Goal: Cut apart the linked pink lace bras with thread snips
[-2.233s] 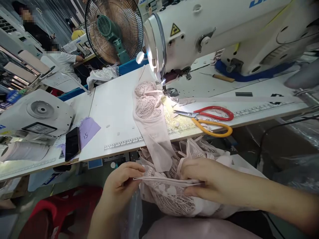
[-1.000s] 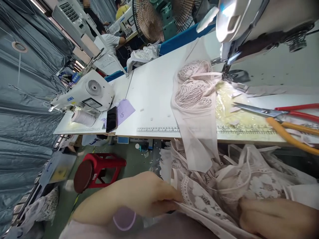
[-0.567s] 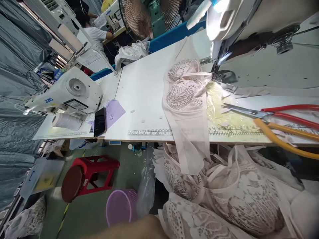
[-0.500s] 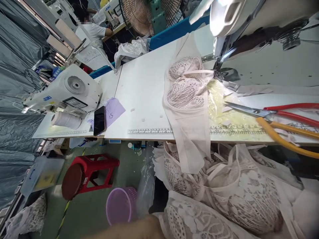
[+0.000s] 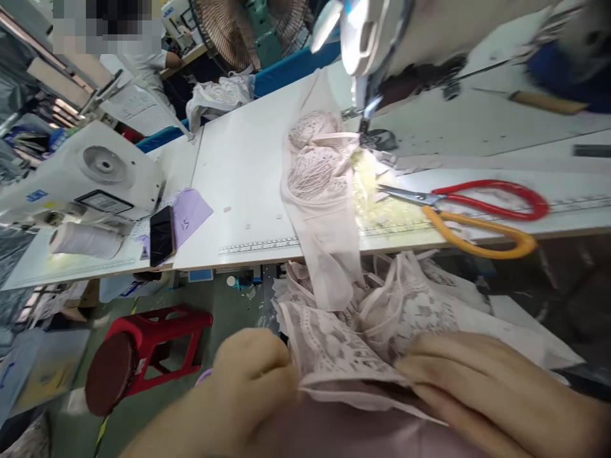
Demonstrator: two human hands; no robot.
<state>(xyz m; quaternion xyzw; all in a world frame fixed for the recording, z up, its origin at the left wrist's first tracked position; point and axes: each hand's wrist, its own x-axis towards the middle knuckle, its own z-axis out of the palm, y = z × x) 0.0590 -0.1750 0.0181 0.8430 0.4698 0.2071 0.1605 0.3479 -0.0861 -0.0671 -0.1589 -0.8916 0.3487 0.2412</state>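
Low in the head view, my left hand (image 5: 255, 372) is closed on the left end of a pale pink lace bra (image 5: 334, 346) over the lap. My right hand (image 5: 482, 381), somewhat blurred, has its fingers together on the same bra's right part; its fingertips are partly hidden. Between the hands the lace edge stretches across. Behind it lie more lace bras (image 5: 420, 299) in a heap below the table edge. Another pale bra (image 5: 319, 172) lies on the table, one side at the sewing machine needle (image 5: 365, 124), its lower end hanging over the edge.
Scissors (image 5: 429, 198) with red and orange handles lie on the white table (image 5: 248, 172). At left are a phone (image 5: 162, 236), a purple paper (image 5: 191, 213), a thread cone (image 5: 86, 240) and a second sewing machine (image 5: 105, 165). A red stool (image 5: 167, 343) stands below; a person sits beyond.
Both hands now grip the lace bra at the lap; earlier only a blurred arm showed at the bottom. The camera has turned to the right, bringing the scissors' whole handles into view.
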